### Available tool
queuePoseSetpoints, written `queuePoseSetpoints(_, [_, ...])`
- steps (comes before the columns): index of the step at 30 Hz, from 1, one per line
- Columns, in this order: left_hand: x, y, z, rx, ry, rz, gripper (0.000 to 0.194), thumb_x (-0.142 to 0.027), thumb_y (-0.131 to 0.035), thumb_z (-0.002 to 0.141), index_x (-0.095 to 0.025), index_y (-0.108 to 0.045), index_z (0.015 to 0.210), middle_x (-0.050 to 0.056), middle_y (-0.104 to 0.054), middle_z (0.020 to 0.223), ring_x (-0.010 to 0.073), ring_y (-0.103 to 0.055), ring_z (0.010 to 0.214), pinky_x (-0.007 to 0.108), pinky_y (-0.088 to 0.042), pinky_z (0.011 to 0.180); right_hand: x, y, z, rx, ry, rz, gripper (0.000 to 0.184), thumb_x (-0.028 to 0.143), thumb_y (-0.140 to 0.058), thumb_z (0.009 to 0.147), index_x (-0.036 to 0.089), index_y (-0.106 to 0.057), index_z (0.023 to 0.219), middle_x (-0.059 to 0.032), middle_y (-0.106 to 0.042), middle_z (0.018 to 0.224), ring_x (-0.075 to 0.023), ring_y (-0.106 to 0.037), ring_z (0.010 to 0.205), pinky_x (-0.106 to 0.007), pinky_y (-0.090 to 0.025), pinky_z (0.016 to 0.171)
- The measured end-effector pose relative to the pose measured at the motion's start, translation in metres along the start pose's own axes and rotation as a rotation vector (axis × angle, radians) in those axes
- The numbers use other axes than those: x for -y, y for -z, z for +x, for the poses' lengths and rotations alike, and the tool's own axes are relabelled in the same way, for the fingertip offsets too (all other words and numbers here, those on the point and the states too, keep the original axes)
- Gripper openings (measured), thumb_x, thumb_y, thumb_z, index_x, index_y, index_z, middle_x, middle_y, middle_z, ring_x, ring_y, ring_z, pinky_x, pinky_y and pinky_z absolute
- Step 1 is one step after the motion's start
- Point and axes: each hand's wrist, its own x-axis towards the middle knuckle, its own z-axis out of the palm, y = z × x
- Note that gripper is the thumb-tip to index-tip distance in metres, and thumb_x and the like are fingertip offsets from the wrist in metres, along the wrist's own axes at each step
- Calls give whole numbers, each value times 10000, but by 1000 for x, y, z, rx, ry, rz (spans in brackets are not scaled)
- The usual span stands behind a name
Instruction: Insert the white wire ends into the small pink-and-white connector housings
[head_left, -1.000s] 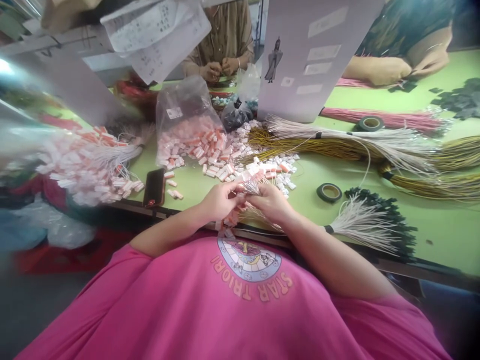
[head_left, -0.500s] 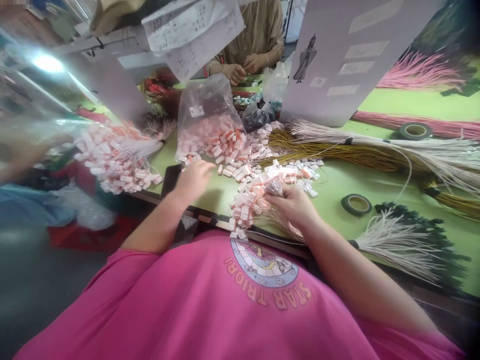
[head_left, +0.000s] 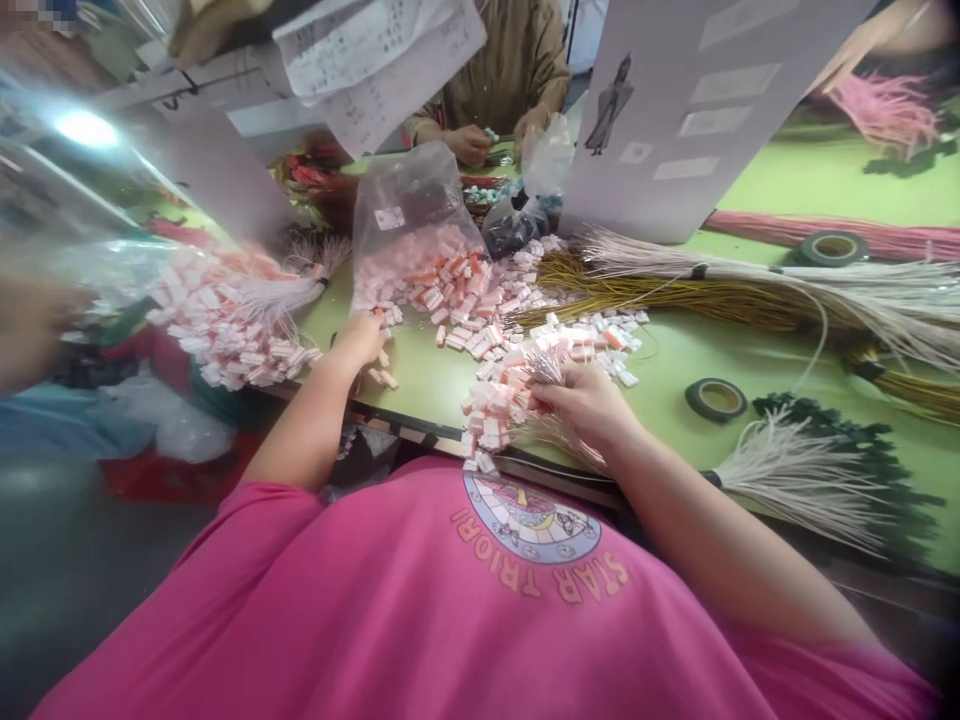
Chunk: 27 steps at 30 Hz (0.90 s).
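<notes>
My right hand [head_left: 592, 400] is closed around a bundle of thin pale wires [head_left: 547, 368], whose silvery ends stick out past the fingers. Around and below this bundle lie many small white and pink plastic blocks [head_left: 491, 405], several at the table's front edge. On the left, my left hand [head_left: 361, 338] is low over the table with its fingers curled in, close to a few loose blocks [head_left: 384, 378]. What those fingers hold is hidden. Behind both hands, a clear plastic bag [head_left: 409, 185] lies open with more pink and white blocks spilling out.
White wire bundles [head_left: 840, 280] and brown-yellow wires [head_left: 675, 296] stretch across the right. Two black tape rolls [head_left: 716, 400] lie there, near a white wire bunch [head_left: 802, 475]. A large block-ended bundle [head_left: 232, 320] is at left. Across the table, a person's hands [head_left: 469, 146] work.
My left hand has moved left and slightly back, its fingers now curled in. Some loose blocks show beside it. The right hand stays put. A hand has appeared at upper right by pink wires.
</notes>
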Motion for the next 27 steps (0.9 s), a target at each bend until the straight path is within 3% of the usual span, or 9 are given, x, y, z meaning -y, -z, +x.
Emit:
queuePoseSetpoints(3, [-20,-4,-6,-72,-76,-20,215,-306,-552,809,-146,-636,925,115,-631,1038,222,-578,905,305,-430,824,3,-1,-3,-12,30,-10,175,274,-587,671,170,-547,536,23,-505,513,-101,-434,512,-267,-331,538])
queuePoseSetpoints(7, [-56,-11,-23,-6,-189,-160,232,-346,-513,841,-179,-633,948,35,-661,741,178,-590,678,275,-448,700,11,-2,-8,20,45,-10,183,261,-576,691,179,-485,554,45,-424,527,-84,-368,514,-259,-292,528])
queuePoseSetpoints(10, [-68,-13,-26,-69,-243,-104,180,-213,-489,840,-168,-638,930,74,-679,874,208,-605,803,302,-440,778,14,-2,-10,20,45,-3,188,242,-574,687,183,-455,554,43,-414,539,-85,-359,519,-260,-299,532])
queuePoseSetpoints(13, [-65,-11,-20,-153,-216,27,277,-150,-426,851,-145,-620,1048,129,-630,1098,250,-570,999,338,-419,868,12,-1,-9,22,63,-32,162,265,-574,693,177,-504,576,29,-442,561,-100,-388,549,-263,-322,549])
queuePoseSetpoints(18, [-58,-15,-12,78,-258,120,359,-283,-546,817,-185,-607,1157,96,-584,1203,249,-542,1073,319,-407,926,8,-1,-7,15,92,-60,160,298,-582,707,167,-554,619,27,-455,576,-106,-400,577,-256,-324,561])
queuePoseSetpoints(21, [-64,-18,-18,100,-267,112,339,-297,-521,832,-185,-620,1135,110,-590,1175,257,-557,1049,325,-419,904,9,-1,-7,27,78,-57,197,311,-580,720,173,-514,596,34,-431,558,-96,-379,549,-258,-306,549])
queuePoseSetpoints(24, [-76,-12,-33,43,-273,-110,326,-315,-561,797,-154,-631,1072,104,-605,1114,233,-584,968,321,-441,866,11,0,-8,39,58,-72,254,321,-569,732,182,-450,555,43,-383,531,-90,-353,525,-261,-282,528])
queuePoseSetpoints(27, [-95,0,-57,85,-324,-522,229,-282,-587,755,-144,-628,934,67,-633,994,166,-598,828,274,-467,752,12,0,-9,47,69,-93,260,308,-552,741,184,-434,546,44,-362,527,-90,-341,524,-265,-276,526])
